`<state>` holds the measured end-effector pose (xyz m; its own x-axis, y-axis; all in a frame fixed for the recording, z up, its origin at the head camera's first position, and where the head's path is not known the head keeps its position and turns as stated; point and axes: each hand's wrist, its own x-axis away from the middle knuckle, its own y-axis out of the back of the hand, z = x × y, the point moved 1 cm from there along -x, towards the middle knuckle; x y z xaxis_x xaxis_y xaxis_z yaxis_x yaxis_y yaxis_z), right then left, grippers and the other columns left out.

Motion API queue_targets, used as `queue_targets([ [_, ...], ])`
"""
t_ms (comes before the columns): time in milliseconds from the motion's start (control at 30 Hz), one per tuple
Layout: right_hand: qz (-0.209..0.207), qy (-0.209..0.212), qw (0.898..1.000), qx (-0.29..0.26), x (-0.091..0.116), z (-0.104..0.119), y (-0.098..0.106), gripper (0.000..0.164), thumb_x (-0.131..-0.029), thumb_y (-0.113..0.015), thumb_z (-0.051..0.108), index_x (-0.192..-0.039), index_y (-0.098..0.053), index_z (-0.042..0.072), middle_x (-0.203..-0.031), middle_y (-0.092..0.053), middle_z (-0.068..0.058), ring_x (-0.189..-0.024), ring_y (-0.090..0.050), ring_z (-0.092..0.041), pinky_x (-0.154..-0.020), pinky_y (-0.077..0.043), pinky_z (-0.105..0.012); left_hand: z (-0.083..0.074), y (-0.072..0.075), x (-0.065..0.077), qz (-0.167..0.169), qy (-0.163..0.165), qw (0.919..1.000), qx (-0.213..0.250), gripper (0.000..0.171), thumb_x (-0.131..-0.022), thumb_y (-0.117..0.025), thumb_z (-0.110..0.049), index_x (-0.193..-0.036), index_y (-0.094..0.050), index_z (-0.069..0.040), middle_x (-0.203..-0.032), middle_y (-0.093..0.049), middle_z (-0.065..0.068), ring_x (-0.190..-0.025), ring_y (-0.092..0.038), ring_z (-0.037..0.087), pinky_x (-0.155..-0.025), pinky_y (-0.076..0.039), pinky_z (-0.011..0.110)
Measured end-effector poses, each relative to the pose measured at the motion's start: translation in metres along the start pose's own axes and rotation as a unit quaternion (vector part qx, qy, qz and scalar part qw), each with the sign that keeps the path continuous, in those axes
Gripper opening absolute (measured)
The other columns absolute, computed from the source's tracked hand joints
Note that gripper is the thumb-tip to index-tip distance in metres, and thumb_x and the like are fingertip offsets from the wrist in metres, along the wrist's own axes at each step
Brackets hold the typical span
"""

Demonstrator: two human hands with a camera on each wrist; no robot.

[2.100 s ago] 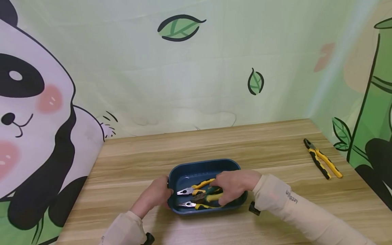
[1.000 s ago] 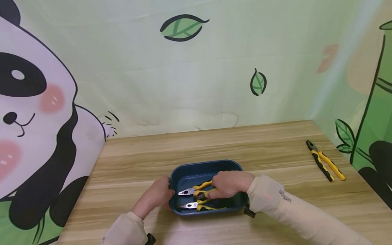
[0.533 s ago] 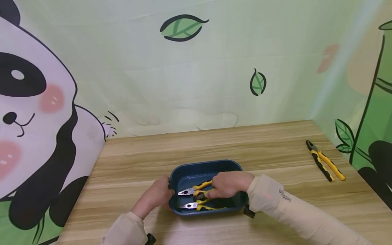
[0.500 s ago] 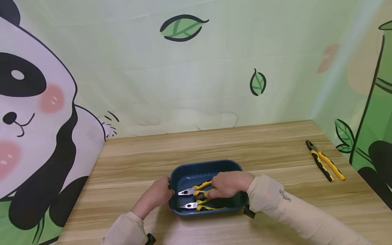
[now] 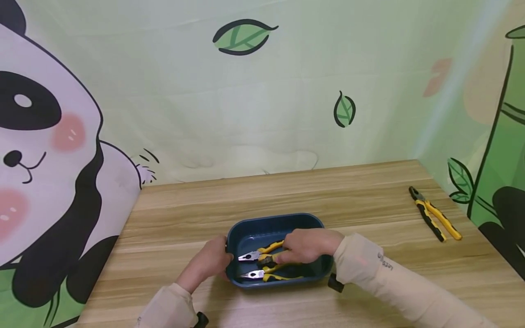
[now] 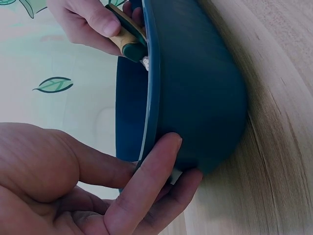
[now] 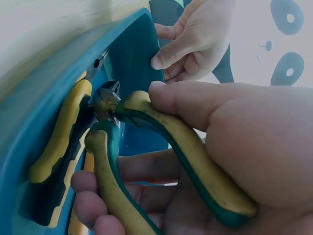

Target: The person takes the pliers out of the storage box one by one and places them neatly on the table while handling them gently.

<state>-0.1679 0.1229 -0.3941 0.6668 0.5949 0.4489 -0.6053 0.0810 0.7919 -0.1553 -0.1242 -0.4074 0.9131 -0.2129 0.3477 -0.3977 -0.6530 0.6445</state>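
Wooden tabletop (image 5: 180,205) surrounds a blue tray (image 5: 270,226). At the tray's left end, the left hand (image 5: 211,259) pinches its wall between thumb and fingers. Within the tray lie the nearer pliers (image 5: 267,277); past them the right hand (image 5: 307,245) clamps thumb and fingers round the green-handled pliers (image 7: 188,144), then come the farther pliers (image 5: 268,248). Well right of the tray, the loose pliers (image 5: 439,216) rest with handles spread. Behind the tray stands a leaf-printed wall (image 5: 270,114).

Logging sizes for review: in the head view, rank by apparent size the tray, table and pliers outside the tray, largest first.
1. Table
2. Tray
3. Pliers outside the tray
Each step is clear.
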Motion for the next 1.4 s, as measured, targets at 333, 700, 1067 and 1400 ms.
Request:
queue_targets([
  [333, 0.002, 0.0, 1.0, -0.017, 0.008, 0.0, 0.006, 0.05, -0.104, -0.056, 0.047, -0.075, -0.067, 0.007, -0.059, -0.045, 0.007, -0.05, -0.037, -0.007, -0.047, -0.024, -0.021, 0.0, 0.0, 0.0, -0.003, -0.011, 0.9999, -0.011, 0.023, -0.093, -0.058, 0.012, -0.114, -0.053, 0.02, -0.096, -0.064, 0.033, -0.06, -0.072, 0.031, -0.056, -0.067, 0.039],
  [700, -0.027, 0.044, 0.999, -0.011, 0.013, 0.003, 0.017, 0.045, -0.105, -0.056, 0.045, -0.074, -0.065, 0.013, -0.063, -0.047, 0.008, -0.055, -0.043, -0.007, -0.049, -0.031, -0.021, 0.003, -0.001, -0.002, -0.003, -0.005, 1.0, -0.005, 0.024, -0.093, -0.058, 0.012, -0.115, -0.053, 0.02, -0.097, -0.064, 0.033, -0.061, -0.072, 0.031, -0.055, -0.067, 0.039],
  [1067, -0.037, 0.055, 0.997, -0.039, 0.022, 0.008, 0.027, 0.044, -0.107, -0.054, 0.042, -0.073, -0.058, 0.015, -0.063, -0.047, 0.008, -0.055, -0.044, -0.007, -0.051, -0.035, -0.022, 0.002, -0.001, -0.002, -0.005, -0.006, 1.0, -0.005, 0.024, -0.092, -0.058, 0.013, -0.115, -0.053, 0.02, -0.094, -0.064, 0.03, -0.06, -0.072, 0.031, -0.055, -0.067, 0.038],
  [1400, -0.042, 0.064, 0.996, -0.044, 0.025, 0.008, 0.034, 0.041, -0.107, -0.052, 0.044, -0.08, -0.063, 0.015, -0.067, -0.05, 0.007, -0.058, -0.047, -0.008, -0.053, -0.039, -0.023, 0.003, -0.001, -0.002, -0.009, -0.012, 0.9999, 0.0, 0.025, -0.092, -0.058, 0.013, -0.115, -0.053, 0.02, -0.094, -0.064, 0.03, -0.06, -0.072, 0.031, -0.054, -0.066, 0.038],
])
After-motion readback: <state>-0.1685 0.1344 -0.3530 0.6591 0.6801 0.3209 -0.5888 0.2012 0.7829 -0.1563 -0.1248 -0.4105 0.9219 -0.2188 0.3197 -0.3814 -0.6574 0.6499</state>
